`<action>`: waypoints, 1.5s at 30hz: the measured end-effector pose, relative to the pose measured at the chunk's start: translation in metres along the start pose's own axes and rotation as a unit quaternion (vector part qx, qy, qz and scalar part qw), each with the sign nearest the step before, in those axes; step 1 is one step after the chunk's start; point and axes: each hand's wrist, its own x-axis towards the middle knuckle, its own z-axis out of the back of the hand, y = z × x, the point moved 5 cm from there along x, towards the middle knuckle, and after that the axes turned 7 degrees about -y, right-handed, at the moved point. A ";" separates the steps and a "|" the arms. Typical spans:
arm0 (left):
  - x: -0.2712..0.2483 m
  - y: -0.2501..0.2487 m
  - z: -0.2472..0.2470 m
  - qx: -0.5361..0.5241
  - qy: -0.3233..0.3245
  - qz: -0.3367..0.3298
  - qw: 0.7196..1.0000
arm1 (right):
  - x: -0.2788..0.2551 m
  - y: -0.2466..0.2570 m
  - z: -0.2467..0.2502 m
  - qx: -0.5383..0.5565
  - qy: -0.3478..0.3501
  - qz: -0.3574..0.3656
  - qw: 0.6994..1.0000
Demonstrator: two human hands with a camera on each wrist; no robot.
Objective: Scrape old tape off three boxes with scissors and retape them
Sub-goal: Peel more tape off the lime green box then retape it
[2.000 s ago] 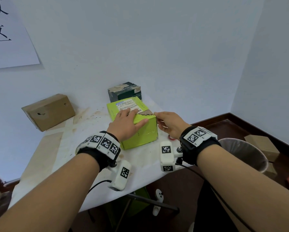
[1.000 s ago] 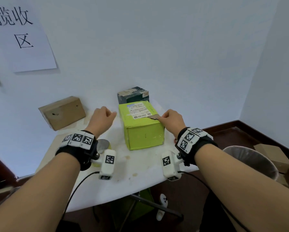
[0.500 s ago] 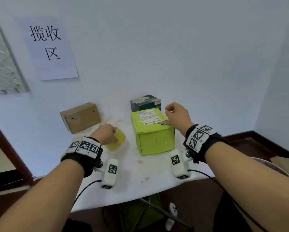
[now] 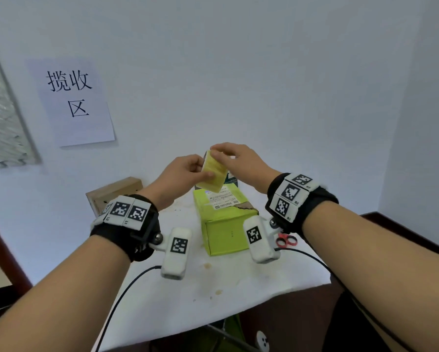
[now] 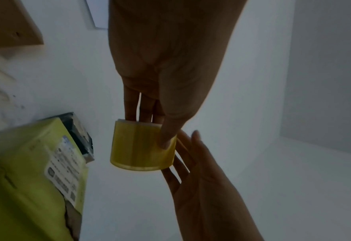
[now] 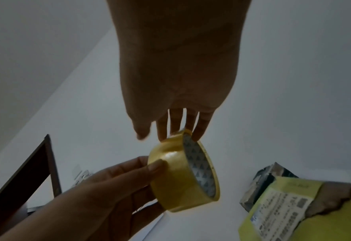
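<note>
We hold the tape roll [image 4: 212,175] raised at the centre of the head view, above the green box [image 4: 224,219]. The left hand [image 4: 179,177] grasps it, thumb across the outer winding and fingers behind. The right hand [image 4: 241,162] has straight fingertips on the roll's upper rim; the wrist views show them touching the roll, not curled round it.

The roll's axis is tilted, with the open core facing lower right in the right wrist view. We judge that the coming move is to find and lift the free tape end. The right hand is the nearer one to the winding's upper edge, so it should do the picking while the left steadies the roll. The tape end itself cannot be made out.

The green box lies directly below the hands, its torn top edge [image 4: 246,205] towards the right. The scissors [image 4: 285,241] lie right of the box, under the right wrist. A brown box [image 4: 114,193] sits at left, a dark box [image 6: 267,179] behind the green one.
</note>
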 end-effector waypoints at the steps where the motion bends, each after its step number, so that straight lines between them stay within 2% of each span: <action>1: 0.001 -0.002 -0.004 -0.017 0.004 0.007 1.000 | 0.000 -0.001 0.003 -0.015 -0.011 0.009 1.000; 7: 0.001 -0.013 -0.025 -0.036 0.033 0.005 0.999 | -0.004 -0.007 0.025 -0.010 -0.091 0.018 0.996; 14: 0.000 -0.023 -0.047 -0.011 0.064 -0.016 0.998 | -0.009 -0.015 0.043 -0.011 -0.152 -0.013 0.988; 20: 0.000 -0.023 -0.062 -0.007 0.078 -0.023 0.997 | -0.015 -0.028 0.052 -0.007 -0.161 -0.034 0.986; 23: 0.001 -0.024 -0.065 -0.012 0.064 -0.039 0.997 | -0.016 -0.037 0.056 0.037 -0.175 -0.059 0.982; 27: 0.005 -0.024 -0.068 -0.004 0.046 -0.043 0.998 | -0.016 -0.048 0.047 0.129 -0.122 -0.120 0.977; 29: 0.005 -0.024 -0.071 0.026 0.051 -0.049 0.997 | -0.018 -0.051 0.046 0.159 -0.122 -0.135 0.970; 32: 0.006 -0.025 -0.073 0.074 0.053 -0.055 0.994 | -0.022 -0.054 0.049 0.141 -0.155 -0.132 0.969; 35: 0.012 -0.019 -0.067 0.057 0.001 -0.030 0.998 | -0.028 -0.054 0.048 0.059 -0.160 -0.109 0.979; 37: 0.015 -0.015 -0.068 0.076 0.010 -0.026 0.997 | -0.030 -0.057 0.045 0.037 -0.156 -0.097 0.982; 40: 0.018 -0.014 -0.076 0.137 0.034 -0.050 0.989 | -0.030 -0.057 0.042 0.029 -0.154 -0.069 0.985; 45: 0.018 -0.025 -0.078 0.166 -0.021 -0.112 0.979 | -0.030 -0.058 0.044 0.027 -0.158 -0.058 0.985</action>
